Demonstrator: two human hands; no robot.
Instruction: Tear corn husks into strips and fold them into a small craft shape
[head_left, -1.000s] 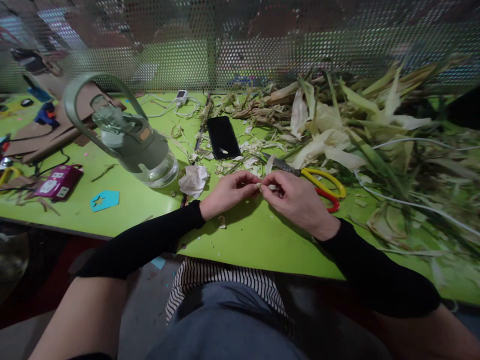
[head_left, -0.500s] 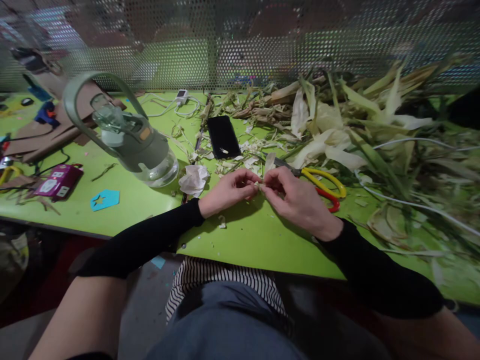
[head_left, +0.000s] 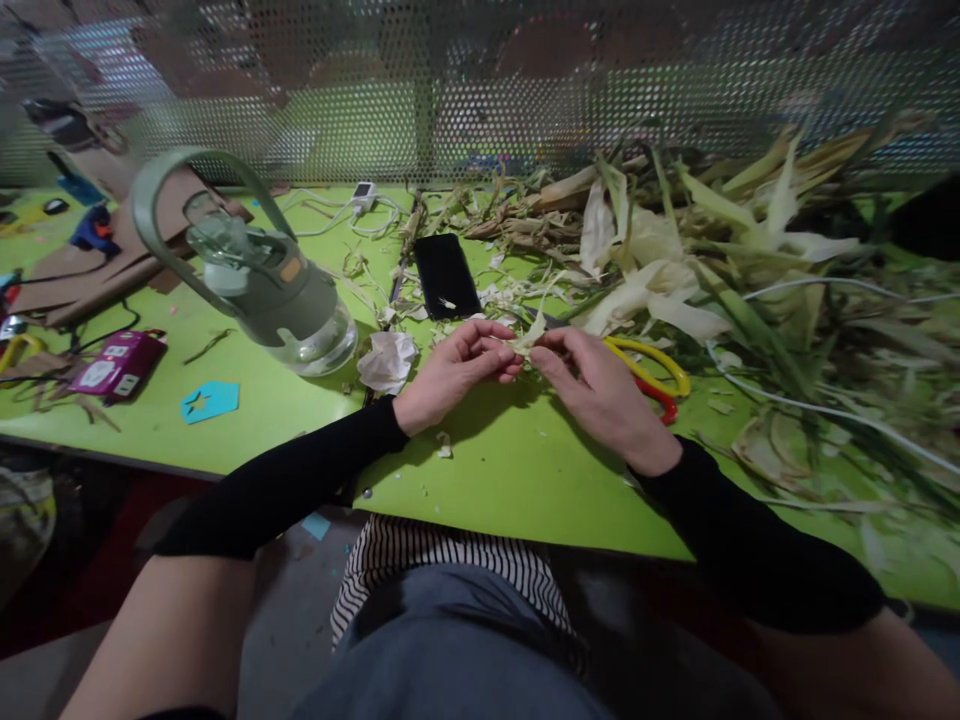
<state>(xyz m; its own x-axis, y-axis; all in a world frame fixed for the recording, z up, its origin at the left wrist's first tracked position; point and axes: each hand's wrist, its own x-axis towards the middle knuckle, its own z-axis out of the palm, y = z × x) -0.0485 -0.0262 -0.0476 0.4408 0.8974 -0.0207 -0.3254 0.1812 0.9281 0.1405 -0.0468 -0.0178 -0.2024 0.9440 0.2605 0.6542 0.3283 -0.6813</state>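
Note:
Between my two hands, a small pale corn husk piece (head_left: 529, 337) is pinched by the fingertips over the green table (head_left: 465, 480). My left hand (head_left: 457, 368) is closed on its left side, thumb against fingers. On the other side my right hand (head_left: 596, 390) is closed too, its fingertips at the husk. Exactly where each finger grips is partly hidden. Scissors (head_left: 654, 362) with yellow and red handles lie just behind my right hand, their blades partly covered. A black phone (head_left: 448, 275) with a scrap on it lies beyond my left hand.
A big heap of corn husks (head_left: 667, 235) spreads across the back right, crossed by a white cable (head_left: 817, 402). At left stand a green bottle (head_left: 281, 285), a crumpled tissue (head_left: 388, 360), a purple box (head_left: 120, 363) and a blue card (head_left: 210, 401). Perforated metal mesh (head_left: 360, 110) borders the back.
The husk piece now shows larger and spread out between my fingertips. My left fingers have shifted slightly up, and my right hand has flattened a little over the husk.

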